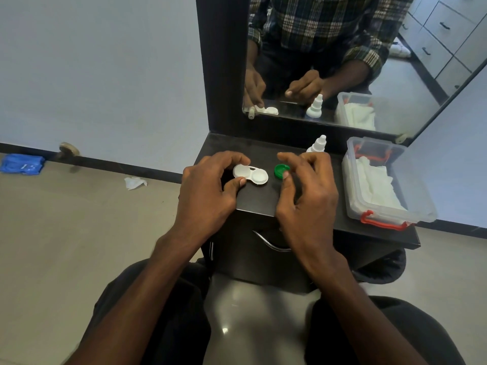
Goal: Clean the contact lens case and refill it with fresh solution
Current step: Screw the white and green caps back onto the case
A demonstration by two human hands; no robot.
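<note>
A white contact lens case (251, 175) lies on the dark table (253, 201). A white cap covers its left well and its right well is uncovered. My left hand (210, 185) pinches the capped left end between thumb and fingers. A green cap (281, 170) lies upside down on the table just right of the case. My right hand (305, 191) hovers at it, thumb tip touching its near edge, fingers curled above. Behind my right hand stands a white solution bottle (317, 145) with its nozzle cap on.
A clear plastic box (390, 206) with red latches holds white tissues at the table's right. A mirror (342, 61) stands behind the table. On the floor to the left lie a crumpled tissue (135, 183) and a blue packet (22, 164). A drawer handle (271, 245) shows below the table edge.
</note>
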